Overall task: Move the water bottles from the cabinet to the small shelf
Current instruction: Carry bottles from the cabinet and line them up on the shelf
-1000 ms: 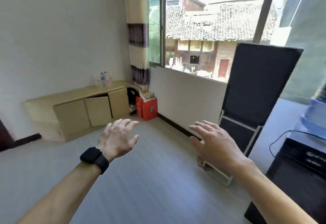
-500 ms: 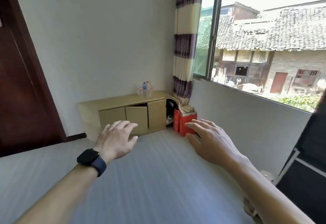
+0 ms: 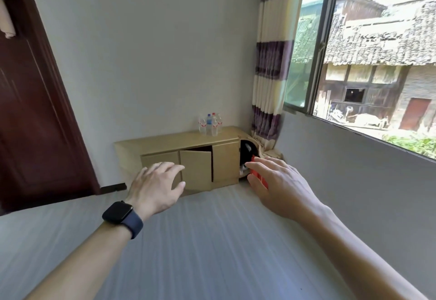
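Observation:
Several clear water bottles with red and blue labels stand together on the right part of a low light-wood cabinet's top, against the far wall. The cabinet's middle door hangs ajar. My left hand, with a dark watch on its wrist, is held out in front of me, fingers spread, holding nothing. My right hand is stretched out the same way, empty. Both hands are well short of the cabinet. No small shelf is in view.
A dark brown door fills the left. A striped curtain hangs in the corner beside a large window on the right wall. A red box sits right of the cabinet, partly behind my right hand. Pale floor stretches ahead.
My view has swung left and moved nearer the cabinet; the black panel on the right has left the frame and the door has come in. Both hands stay outstretched and empty.

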